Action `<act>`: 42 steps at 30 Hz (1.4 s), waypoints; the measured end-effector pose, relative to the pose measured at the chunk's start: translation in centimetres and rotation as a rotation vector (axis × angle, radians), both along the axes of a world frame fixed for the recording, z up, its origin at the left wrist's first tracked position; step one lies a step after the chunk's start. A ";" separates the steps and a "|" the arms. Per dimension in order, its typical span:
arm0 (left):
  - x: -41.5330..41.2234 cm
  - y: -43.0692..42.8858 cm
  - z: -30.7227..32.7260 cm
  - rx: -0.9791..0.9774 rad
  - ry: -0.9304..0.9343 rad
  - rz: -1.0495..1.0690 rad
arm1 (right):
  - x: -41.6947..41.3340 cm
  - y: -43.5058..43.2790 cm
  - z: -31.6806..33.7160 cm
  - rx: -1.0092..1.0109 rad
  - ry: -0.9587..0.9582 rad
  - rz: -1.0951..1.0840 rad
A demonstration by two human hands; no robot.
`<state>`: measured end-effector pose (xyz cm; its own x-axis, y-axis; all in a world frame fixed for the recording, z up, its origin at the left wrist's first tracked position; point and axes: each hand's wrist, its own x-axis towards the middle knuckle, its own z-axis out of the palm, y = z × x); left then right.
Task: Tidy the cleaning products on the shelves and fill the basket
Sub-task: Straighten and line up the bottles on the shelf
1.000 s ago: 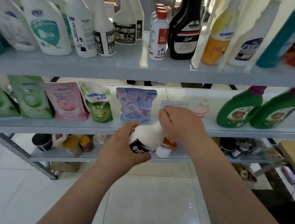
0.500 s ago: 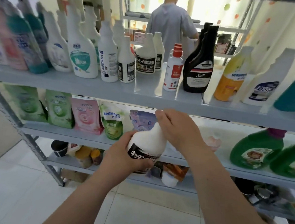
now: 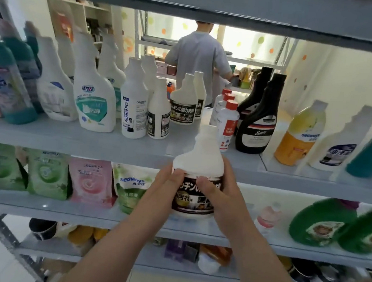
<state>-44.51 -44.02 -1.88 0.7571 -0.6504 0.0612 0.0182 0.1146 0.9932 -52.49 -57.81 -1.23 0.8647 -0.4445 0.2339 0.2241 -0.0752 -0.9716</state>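
Observation:
I hold a white bottle with a dark Japanese label point(image 3: 199, 157) upright in front of the upper grey shelf point(image 3: 91, 141). My left hand point(image 3: 162, 191) grips its left side, thumb across the label. My right hand point(image 3: 219, 195) grips its right side, thumb on the label too. The bottle's neck rises above the shelf's front edge. Two matching white bottles with dark labels point(image 3: 183, 105) stand further back on that shelf, between white spray refills point(image 3: 95, 102) and red-capped bottles point(image 3: 226, 124).
Black bottles point(image 3: 257, 128), a yellow bottle point(image 3: 299, 136) and a teal bottle stand to the right. Refill pouches point(image 3: 89, 182) and green bottles point(image 3: 321, 220) fill the middle shelf. Jars sit on the bottom shelf. A person point(image 3: 198, 57) stands behind the shelving.
The bottle has risen from below the middle shelf to the upper shelf's edge. My right hand moved from its neck down to its side. The view tilted upward.

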 end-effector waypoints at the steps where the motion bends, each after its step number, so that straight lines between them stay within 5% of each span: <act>1: 1.0 -0.5 0.3 0.038 -0.069 -0.012 | 0.5 -0.2 0.2 0.002 -0.025 -0.037; 10: 9.6 -5.3 4.3 0.170 -0.574 0.107 | 3.3 -3.0 1.0 -0.110 -0.120 -0.345; 18: 17.5 -15.4 7.8 0.356 -0.782 0.365 | 4.0 -5.7 2.0 -0.182 -0.133 -0.316; 27: 22.7 -21.5 6.7 0.655 -0.821 0.642 | 5.0 -10.0 2.2 -0.166 -0.141 -0.171; 42: 10.7 -12.5 5.2 0.392 -0.866 0.487 | 4.9 -10.5 1.2 -0.161 -0.302 -0.176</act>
<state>-33.86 -56.56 3.30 0.7401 -0.3802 0.5548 -0.6725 -0.4115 0.6151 -47.58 -68.35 -0.01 0.6596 -0.5166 0.5459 0.4689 -0.2848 -0.8361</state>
